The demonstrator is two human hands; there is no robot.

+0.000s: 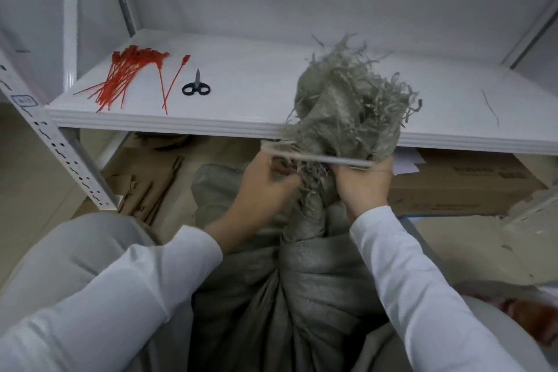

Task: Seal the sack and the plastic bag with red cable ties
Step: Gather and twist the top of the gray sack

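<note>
Centrally, in the head view, the grey woven sack [305, 266] is seen standing below the front edge of the white shelf [256, 84], with its neck gathered and twisted. Its frayed mouth is raised above that edge and overlaps the shelf board. The neck is clasped by the right hand [365, 187], whose fingers are curled round the cloth just under the shelf edge. The left hand [265, 187] is shown with fingers curled against the same neck, but it is blurred and what it grasps cannot be told. A pale strand [320, 157] is stretched from one hand to the other, just below the shelf edge. On the shelf's left end a bundle of red cable ties [120, 78] is laid, with two single ties [172, 84] beside it. Black-handled scissors [196, 86] are placed just right of these, well apart from the sack. Cardboard boxes [468, 187] are stored under the shelf, at its right.
</note>
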